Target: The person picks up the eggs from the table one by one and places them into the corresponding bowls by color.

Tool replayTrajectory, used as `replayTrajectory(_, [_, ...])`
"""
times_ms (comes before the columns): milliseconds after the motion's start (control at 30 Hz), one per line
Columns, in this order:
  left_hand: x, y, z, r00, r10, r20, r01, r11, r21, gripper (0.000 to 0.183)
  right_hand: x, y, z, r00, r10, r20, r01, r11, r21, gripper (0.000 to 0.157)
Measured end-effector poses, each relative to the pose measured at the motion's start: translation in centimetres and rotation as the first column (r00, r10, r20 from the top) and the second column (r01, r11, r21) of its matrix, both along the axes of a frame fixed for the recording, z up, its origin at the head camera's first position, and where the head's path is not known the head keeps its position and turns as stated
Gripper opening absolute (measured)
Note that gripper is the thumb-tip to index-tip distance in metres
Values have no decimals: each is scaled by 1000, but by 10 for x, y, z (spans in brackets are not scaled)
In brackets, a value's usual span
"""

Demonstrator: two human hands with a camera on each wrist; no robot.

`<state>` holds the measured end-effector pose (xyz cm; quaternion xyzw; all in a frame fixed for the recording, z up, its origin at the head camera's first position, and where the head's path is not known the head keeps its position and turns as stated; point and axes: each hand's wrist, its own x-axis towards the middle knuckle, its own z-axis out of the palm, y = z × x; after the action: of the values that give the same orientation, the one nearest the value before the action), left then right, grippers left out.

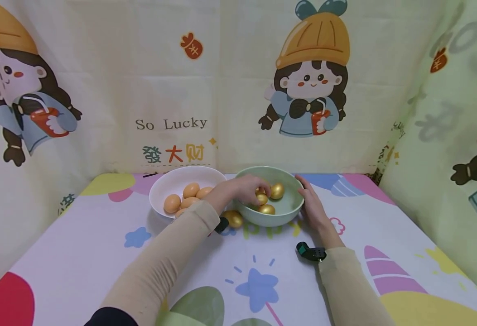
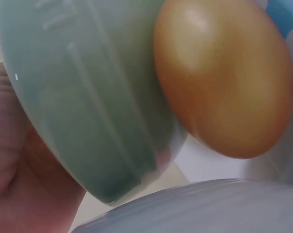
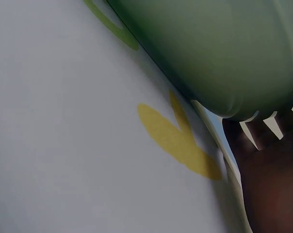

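Note:
My left hand [image 1: 246, 189] reaches over the near-left rim of a pale green bowl [image 1: 277, 219]. Its thumb and fingers are around a golden egg [image 1: 261, 198] inside. Two more golden eggs lie in that bowl, one at the right [image 1: 277, 191] and one toward the front [image 1: 267, 209]. My right hand [image 1: 312, 203] holds the bowl's right side; in the right wrist view its fingers [image 3: 277, 160] are against the green outer wall. One golden egg [image 1: 234, 219] rests on the table outside, close against the bowl, and appears large in the left wrist view [image 2: 224, 77].
A white bowl [image 1: 161, 185] with several brown eggs [image 1: 172, 203] stands left of the green one, partly behind my left forearm. A patterned cloth [image 1: 262, 253] covers the table. Printed curtains [image 1: 238, 90] hang at the back and sides.

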<state>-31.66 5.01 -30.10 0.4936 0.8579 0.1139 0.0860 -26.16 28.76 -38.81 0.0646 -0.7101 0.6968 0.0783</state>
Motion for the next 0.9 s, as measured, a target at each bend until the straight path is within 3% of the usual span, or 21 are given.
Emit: replayTrajectory(900, [-3,-1,-8,996,78,51,-74,994,-82,36,1,-1,0,1000,-12,7,12,1000,-18,56])
